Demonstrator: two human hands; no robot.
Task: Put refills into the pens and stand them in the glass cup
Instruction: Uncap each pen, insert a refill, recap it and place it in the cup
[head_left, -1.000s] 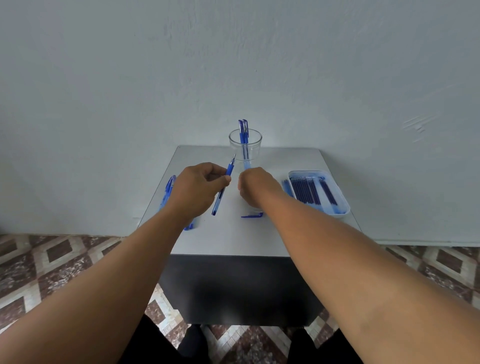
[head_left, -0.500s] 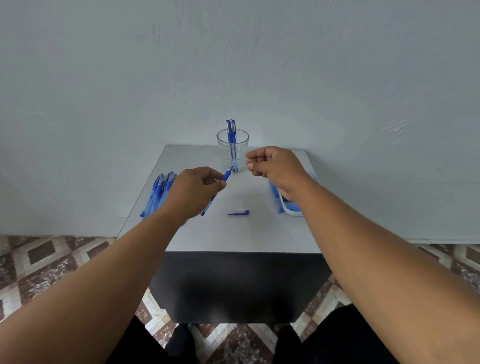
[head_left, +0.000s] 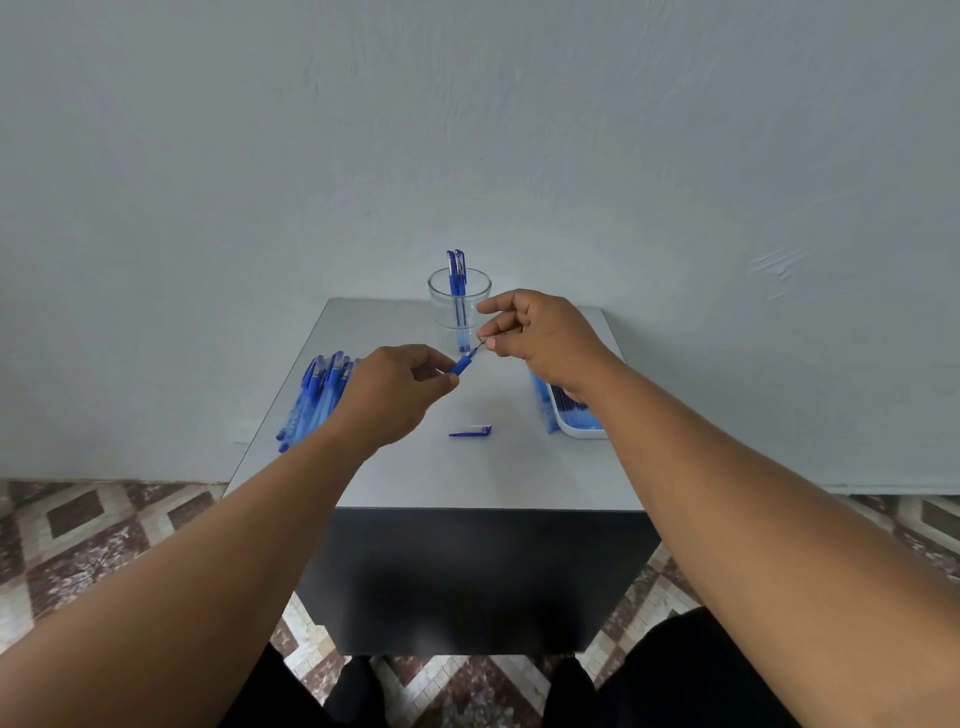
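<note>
Gripping the blue pen in my left hand above the loose cap, my right hand pinches its metal tip, which I judge could slip and roll toward the glass cup holding two finished pens.

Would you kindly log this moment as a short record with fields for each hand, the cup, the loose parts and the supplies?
left hand: left hand grips a blue pen, tip end pointing toward the right hand
right hand: right hand pinches something small at the pen tip; too small to identify
glass cup: glass cup at the table's far edge, two capped pens standing in it
loose part: blue cap lying on the table
supplies: pile of pens at left; white tray of refills at right, partly hidden by the right wrist
</note>
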